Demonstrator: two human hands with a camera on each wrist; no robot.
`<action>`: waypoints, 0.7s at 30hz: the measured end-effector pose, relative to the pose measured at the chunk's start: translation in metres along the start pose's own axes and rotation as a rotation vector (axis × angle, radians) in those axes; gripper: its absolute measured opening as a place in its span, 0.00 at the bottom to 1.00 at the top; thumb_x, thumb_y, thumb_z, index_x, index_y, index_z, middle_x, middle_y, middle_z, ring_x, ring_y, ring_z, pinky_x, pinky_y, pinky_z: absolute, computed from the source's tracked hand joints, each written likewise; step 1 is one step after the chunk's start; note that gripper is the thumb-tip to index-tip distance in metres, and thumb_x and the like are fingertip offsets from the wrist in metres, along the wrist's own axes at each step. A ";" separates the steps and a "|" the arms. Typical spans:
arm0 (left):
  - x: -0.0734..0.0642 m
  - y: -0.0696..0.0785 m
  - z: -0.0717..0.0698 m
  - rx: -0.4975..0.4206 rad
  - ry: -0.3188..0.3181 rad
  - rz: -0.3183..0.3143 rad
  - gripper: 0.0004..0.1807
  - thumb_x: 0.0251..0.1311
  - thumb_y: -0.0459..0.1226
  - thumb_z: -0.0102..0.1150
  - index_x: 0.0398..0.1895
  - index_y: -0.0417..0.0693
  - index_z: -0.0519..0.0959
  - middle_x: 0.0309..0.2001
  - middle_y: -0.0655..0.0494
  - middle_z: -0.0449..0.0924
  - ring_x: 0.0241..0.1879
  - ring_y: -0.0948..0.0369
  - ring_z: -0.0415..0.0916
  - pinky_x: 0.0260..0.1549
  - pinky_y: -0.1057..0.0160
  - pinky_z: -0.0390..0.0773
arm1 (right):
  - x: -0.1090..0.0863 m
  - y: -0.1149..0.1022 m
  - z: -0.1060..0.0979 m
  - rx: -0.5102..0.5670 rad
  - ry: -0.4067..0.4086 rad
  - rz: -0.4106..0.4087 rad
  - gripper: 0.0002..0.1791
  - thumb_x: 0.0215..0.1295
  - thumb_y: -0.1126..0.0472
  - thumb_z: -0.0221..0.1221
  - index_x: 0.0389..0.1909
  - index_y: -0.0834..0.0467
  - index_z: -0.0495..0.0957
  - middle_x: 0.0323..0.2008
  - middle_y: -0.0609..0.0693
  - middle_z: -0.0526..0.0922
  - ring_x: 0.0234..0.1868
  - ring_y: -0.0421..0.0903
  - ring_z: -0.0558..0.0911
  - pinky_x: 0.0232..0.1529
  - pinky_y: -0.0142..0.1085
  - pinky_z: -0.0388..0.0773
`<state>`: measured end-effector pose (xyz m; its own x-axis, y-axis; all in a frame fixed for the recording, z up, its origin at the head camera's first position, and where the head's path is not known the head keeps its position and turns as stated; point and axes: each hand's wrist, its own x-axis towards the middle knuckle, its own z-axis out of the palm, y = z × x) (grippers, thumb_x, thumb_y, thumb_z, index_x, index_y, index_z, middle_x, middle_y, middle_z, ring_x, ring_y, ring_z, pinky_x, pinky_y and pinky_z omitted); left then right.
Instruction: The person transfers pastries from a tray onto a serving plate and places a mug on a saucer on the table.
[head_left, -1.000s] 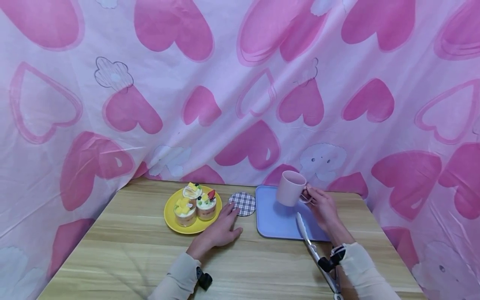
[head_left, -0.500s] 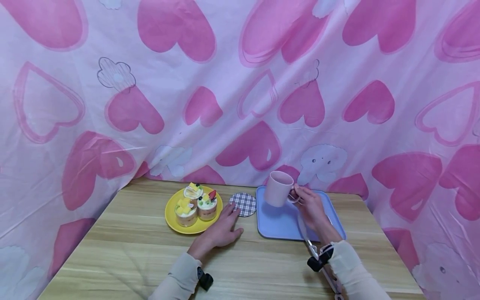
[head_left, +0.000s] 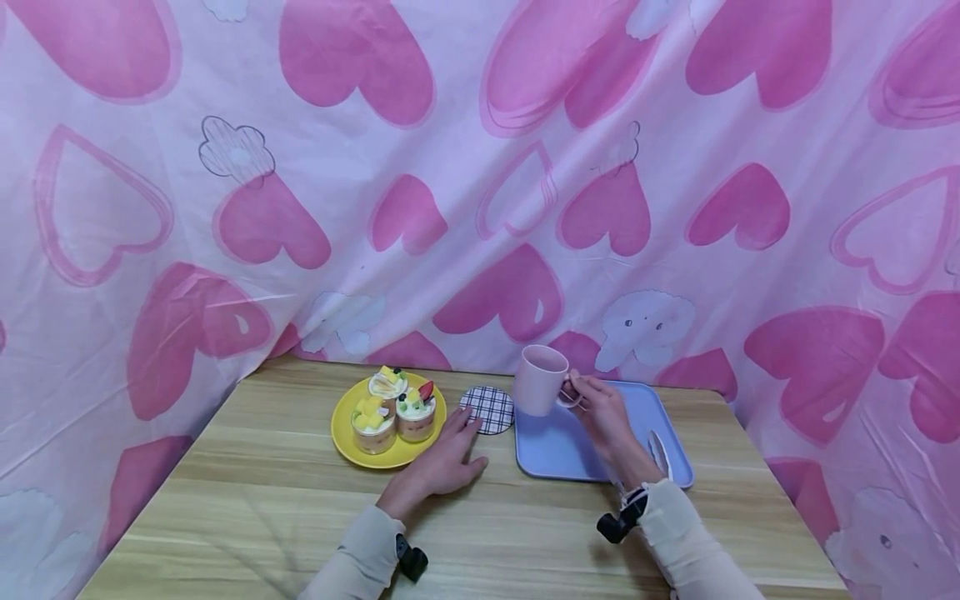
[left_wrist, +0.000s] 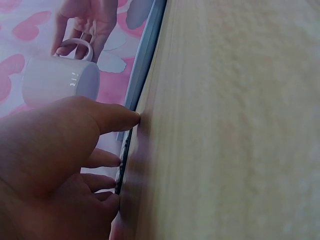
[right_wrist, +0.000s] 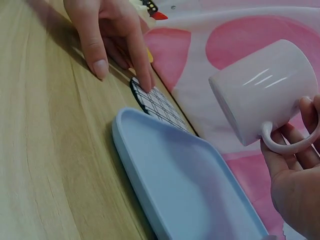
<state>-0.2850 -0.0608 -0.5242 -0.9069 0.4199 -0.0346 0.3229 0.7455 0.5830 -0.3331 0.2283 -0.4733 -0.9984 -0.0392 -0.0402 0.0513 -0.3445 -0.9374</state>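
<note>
A pink mug (head_left: 540,382) hangs in the air over the left edge of the blue tray (head_left: 555,454), just right of the coaster. My right hand (head_left: 602,412) grips it by the handle, fingers curled through the loop in the right wrist view. The round checked coaster (head_left: 491,410) lies flat on the table between the yellow plate and the tray. My left hand (head_left: 442,458) rests on the table with fingers extended, its fingertips touching the coaster's near left edge. In the right wrist view one finger of the left hand (right_wrist: 117,30) presses on the coaster (right_wrist: 162,107).
To the left stands a yellow plate (head_left: 347,446) bearing 3 dessert cups (head_left: 416,421) topped with fruit. Metal tongs (head_left: 660,454) lie across the tray's right part, mostly hidden under my right forearm. A heart-patterned curtain (head_left: 502,283) hangs behind the table (head_left: 495,533).
My right hand has carried the mug leftward, from above the middle of the tray to its left edge beside the coaster. The left hand has stayed on the coaster's edge.
</note>
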 end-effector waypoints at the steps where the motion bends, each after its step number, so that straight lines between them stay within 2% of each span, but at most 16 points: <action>1: 0.000 0.000 0.000 -0.001 0.000 -0.002 0.40 0.69 0.52 0.56 0.78 0.48 0.57 0.82 0.46 0.41 0.81 0.48 0.37 0.78 0.44 0.53 | 0.001 0.001 0.001 0.000 -0.002 0.001 0.12 0.70 0.52 0.62 0.34 0.57 0.84 0.33 0.47 0.85 0.43 0.43 0.83 0.54 0.37 0.83; 9: 0.002 -0.002 0.001 0.017 -0.006 -0.020 0.42 0.69 0.54 0.55 0.79 0.44 0.54 0.82 0.46 0.41 0.82 0.49 0.38 0.78 0.46 0.52 | 0.008 0.014 0.012 -0.017 0.014 0.022 0.11 0.70 0.53 0.62 0.34 0.56 0.84 0.33 0.48 0.85 0.45 0.45 0.83 0.61 0.44 0.80; 14: 0.002 -0.003 0.002 0.017 -0.013 -0.036 0.44 0.69 0.54 0.55 0.79 0.44 0.53 0.82 0.48 0.41 0.82 0.50 0.37 0.78 0.47 0.51 | 0.013 0.023 0.019 -0.018 0.033 0.032 0.09 0.70 0.54 0.62 0.33 0.54 0.85 0.33 0.47 0.85 0.43 0.43 0.84 0.58 0.41 0.82; 21: 0.001 0.000 0.001 0.020 -0.007 -0.020 0.44 0.69 0.53 0.56 0.79 0.42 0.52 0.82 0.47 0.41 0.82 0.50 0.37 0.79 0.47 0.50 | 0.018 0.035 0.027 -0.018 0.031 0.015 0.08 0.70 0.56 0.62 0.33 0.55 0.85 0.33 0.48 0.86 0.40 0.42 0.85 0.53 0.37 0.83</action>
<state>-0.2855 -0.0595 -0.5247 -0.9114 0.4081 -0.0519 0.3099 0.7639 0.5661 -0.3486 0.1906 -0.4975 -0.9978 -0.0147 -0.0645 0.0657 -0.3276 -0.9425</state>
